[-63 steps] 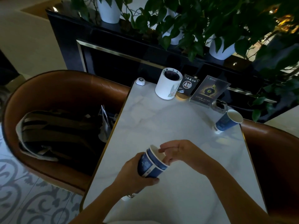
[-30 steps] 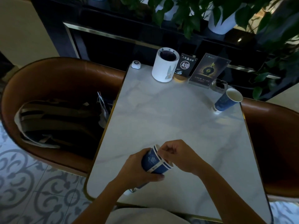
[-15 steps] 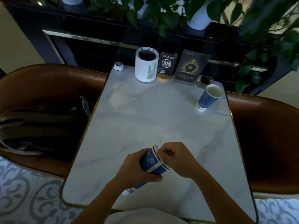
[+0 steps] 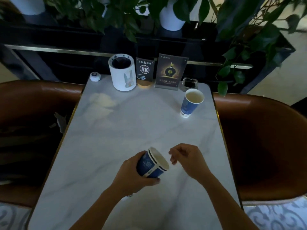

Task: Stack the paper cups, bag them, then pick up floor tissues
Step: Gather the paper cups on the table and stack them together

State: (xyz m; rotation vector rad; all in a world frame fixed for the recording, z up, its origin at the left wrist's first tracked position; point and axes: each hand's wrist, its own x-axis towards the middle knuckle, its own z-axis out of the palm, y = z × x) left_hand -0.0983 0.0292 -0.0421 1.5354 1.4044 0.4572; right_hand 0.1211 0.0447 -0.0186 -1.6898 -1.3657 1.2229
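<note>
The left hand (image 4: 132, 175) wrapped its grip around the nested blue cups (image 4: 152, 164) at lower centre, long axis tilted, mouth aimed upper right. The right hand (image 4: 187, 159) hovered just beside the rim, fingers loosely curled, holding nothing. A lone cup (image 4: 190, 103) stood upright near the bench's (image 4: 116, 130) right edge, open marble between.

Bare tabletop (image 4: 132, 130) lies open up to the lone cup (image 4: 191, 103).
</note>
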